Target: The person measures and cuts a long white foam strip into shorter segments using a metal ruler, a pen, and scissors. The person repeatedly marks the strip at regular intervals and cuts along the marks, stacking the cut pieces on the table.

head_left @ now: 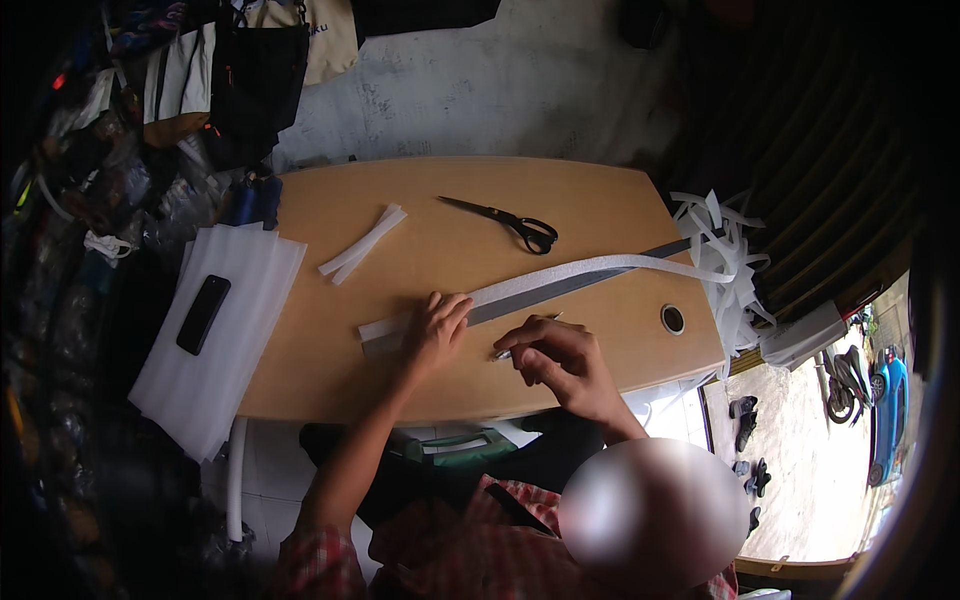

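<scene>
White foam strip (560, 275) could slide under your flat, open left hand (432, 332), so the small blade (505, 352) pinched in your right hand (562, 362) may cut crooked or nick fingers.

Under my hands lie a white foam strip (560, 276) on a grey ruler (560, 292), a tan wooden table (330, 370), black scissors (510, 222), and a black phone (203, 313).

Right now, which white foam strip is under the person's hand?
The long strip lying along the metal ruler, pinned by the left hand; the short strips lie apart, untouched.
</scene>
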### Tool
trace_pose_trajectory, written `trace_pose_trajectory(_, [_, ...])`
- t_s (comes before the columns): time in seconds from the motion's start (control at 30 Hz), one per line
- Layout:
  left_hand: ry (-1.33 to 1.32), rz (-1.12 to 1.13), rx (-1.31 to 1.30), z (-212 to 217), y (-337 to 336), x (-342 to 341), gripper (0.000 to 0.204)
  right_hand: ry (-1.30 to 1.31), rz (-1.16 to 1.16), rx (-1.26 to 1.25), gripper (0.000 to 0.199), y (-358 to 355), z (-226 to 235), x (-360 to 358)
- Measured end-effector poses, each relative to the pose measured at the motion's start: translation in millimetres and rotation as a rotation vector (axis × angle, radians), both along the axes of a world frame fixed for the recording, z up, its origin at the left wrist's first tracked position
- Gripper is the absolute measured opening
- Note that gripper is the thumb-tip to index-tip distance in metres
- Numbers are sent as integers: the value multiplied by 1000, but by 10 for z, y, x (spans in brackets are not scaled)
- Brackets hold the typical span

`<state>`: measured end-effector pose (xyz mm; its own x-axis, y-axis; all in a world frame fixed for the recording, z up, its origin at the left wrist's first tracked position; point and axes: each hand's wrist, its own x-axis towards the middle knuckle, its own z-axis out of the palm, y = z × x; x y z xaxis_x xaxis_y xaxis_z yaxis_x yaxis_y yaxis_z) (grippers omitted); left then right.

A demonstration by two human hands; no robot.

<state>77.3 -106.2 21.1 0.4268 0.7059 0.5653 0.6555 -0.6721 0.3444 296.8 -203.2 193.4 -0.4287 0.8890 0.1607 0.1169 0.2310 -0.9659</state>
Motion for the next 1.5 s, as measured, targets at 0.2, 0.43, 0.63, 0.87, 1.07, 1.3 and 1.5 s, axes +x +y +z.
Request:
trace_pose_trajectory(0.2, [-7, -52, -47, 19, 24, 160, 33, 1318, 661, 313, 72, -888, 972, -1020])
trace_pose_trajectory(0.43, [-19, -47, -52, -32, 12, 145, 33, 1695, 356, 140, 44, -1127, 1017, -1335])
trace_pose_trajectory(0.63, [-2, -81, -54, -20, 109, 92, 32, 1106, 662, -301, 35, -561, 952, -892])
trace_pose_trajectory(0.87, [16, -24, -35, 66, 51, 146, 29, -124, -425, 387, 19, 1658, -557, -145])
trace_pose_trajectory(1.07, [-87, -51, -123, 19, 65, 100, 34, -939, -498, 492, 22, 2672, -1386, 550])
trace_pose_trajectory(1.3, [-70, -30, -139, 61, 21, 89, 30, -1045, -437, 487, 26, 2766, -1632, 549])
trace_pose_trajectory(1.5, [-128, -34, -119, 52, 112, 87, 21, -1153, -376, 387, 28, 2797, -1657, 675])
